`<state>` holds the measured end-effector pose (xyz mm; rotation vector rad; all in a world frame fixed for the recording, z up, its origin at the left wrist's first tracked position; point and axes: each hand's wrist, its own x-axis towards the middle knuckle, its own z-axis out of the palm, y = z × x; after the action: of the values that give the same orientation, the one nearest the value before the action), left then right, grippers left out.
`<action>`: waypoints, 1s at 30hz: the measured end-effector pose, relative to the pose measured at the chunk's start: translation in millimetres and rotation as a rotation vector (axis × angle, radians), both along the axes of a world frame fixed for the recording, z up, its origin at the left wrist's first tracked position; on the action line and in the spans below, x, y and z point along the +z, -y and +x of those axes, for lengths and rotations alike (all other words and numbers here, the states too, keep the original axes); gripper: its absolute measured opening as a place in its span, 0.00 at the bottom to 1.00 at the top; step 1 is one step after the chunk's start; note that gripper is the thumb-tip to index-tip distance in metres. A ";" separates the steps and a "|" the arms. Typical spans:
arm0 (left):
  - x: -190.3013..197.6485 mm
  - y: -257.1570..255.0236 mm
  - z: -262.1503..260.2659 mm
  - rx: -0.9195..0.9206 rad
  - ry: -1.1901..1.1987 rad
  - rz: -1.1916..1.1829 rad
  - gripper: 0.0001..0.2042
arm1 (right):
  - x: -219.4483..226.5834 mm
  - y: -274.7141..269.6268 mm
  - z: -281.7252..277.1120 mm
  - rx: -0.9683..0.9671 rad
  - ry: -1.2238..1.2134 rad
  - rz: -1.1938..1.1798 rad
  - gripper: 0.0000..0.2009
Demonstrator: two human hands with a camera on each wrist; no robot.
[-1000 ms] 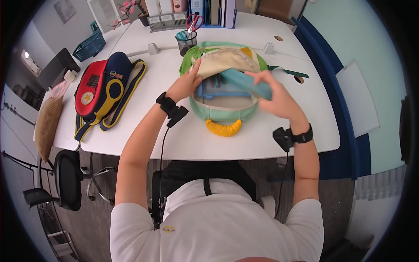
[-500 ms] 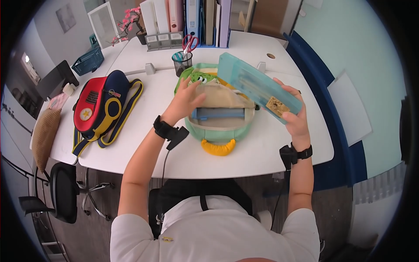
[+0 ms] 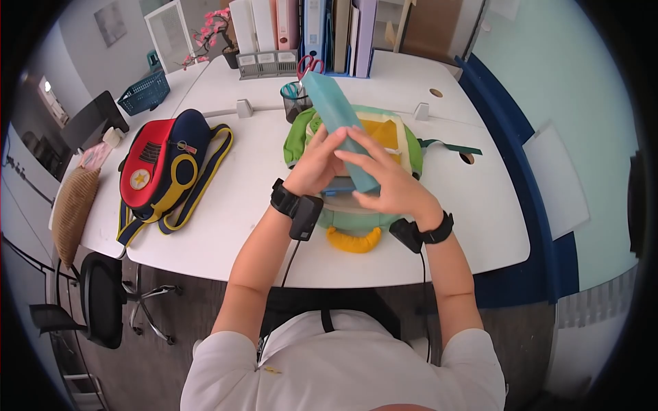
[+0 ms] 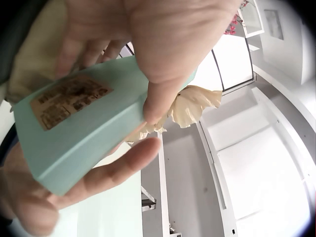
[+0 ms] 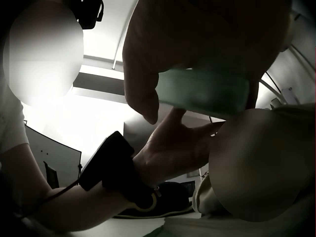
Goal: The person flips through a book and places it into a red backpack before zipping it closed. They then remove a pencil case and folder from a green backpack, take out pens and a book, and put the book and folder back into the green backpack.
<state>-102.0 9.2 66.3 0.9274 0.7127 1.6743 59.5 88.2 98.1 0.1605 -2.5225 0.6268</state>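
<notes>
Both hands hold a light-blue box (image 3: 336, 109) tilted above the open green backpack (image 3: 411, 147). The left hand (image 3: 315, 162) grips its left side; in the left wrist view that hand's thumb (image 4: 160, 98) lies on the box (image 4: 98, 118), which bears a brown label (image 4: 69, 101). The right hand (image 3: 392, 179) has its fingers and thumb around the box's near right part, also seen in the right wrist view around the greenish box (image 5: 202, 91). Below them are the backpack's pale opening and its yellow handle (image 3: 354, 240).
A red and navy backpack (image 3: 154, 164) lies at the left. Behind the green one stand a mesh pen cup (image 3: 296, 103) with scissors, a row of binders (image 3: 314, 34) and a plant pot (image 3: 231, 58). A teal basket (image 3: 144, 94) is at the far left.
The right hand has lifted the box out of the green backpack and brought it leftward. The left hand has come off the backpack and now grips the box too.
</notes>
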 end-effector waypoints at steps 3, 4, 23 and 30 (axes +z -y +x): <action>-14.8 -1.8 -14.2 0.047 0.031 0.024 0.23 | -0.3 -9.0 -14.5 0.095 -0.017 -0.203 0.30; -14.2 2.0 -16.3 0.062 0.006 0.011 0.24 | -5.5 -14.1 -21.0 0.058 -0.012 -0.326 0.31; -34.7 2.4 -13.5 0.249 -0.140 -0.123 0.31 | -26.8 -29.2 -59.1 -0.070 0.067 -0.630 0.41; -43.3 -1.1 -16.5 0.217 -0.055 -0.137 0.27 | -34.0 -33.6 -59.5 -0.025 0.105 -0.791 0.37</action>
<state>-118.5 10.4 23.0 0.8252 0.9819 1.7687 0.0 121.8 64.1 -0.1952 -2.1699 1.5830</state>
